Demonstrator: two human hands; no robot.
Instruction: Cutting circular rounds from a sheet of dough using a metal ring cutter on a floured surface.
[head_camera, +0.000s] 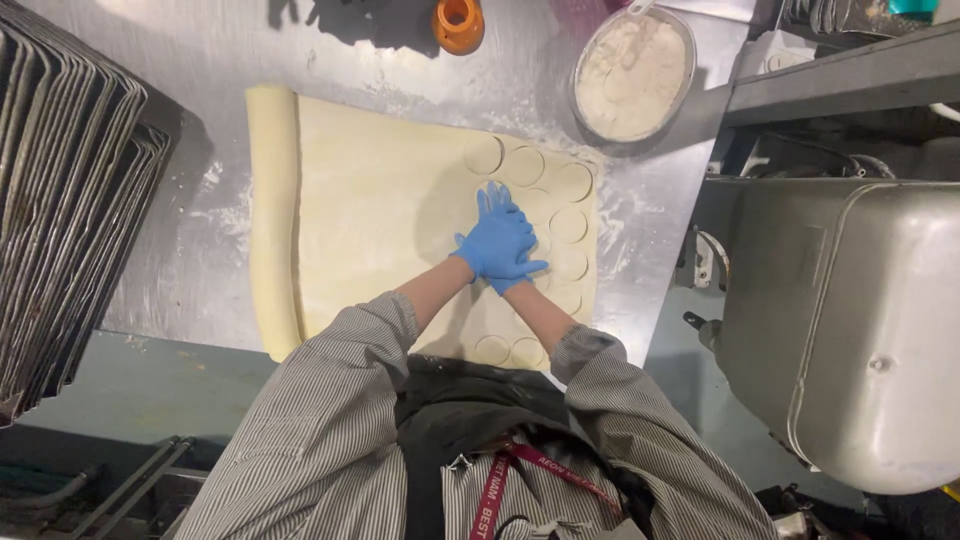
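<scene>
I have both gloved hands stacked on the dough sheet (380, 210), which lies flat across the middle of the steel surface (180, 250). My left hand (492, 232) is spread flat with fingers apart, palm down. My right hand (512, 262) lies crossed beneath it, fingers extended toward the right; I cannot tell whether anything sits under the palms. Both wear blue gloves, and striped sleeves run back toward me.

The hands press near the right edge of the sheet, where round cut circles (568, 224) mark the dough in rows, from the far right corner down to the near edge. The left edge of the sheet is rolled into a thick roll (272, 220) running from far to near.

At the far edge of the surface stands a clear tub of flour (632, 75), and left of it an orange cup (459, 24). A stack of metal trays (70, 210) stands off the left edge, and a large steel machine (850, 330) sits to the right.
</scene>
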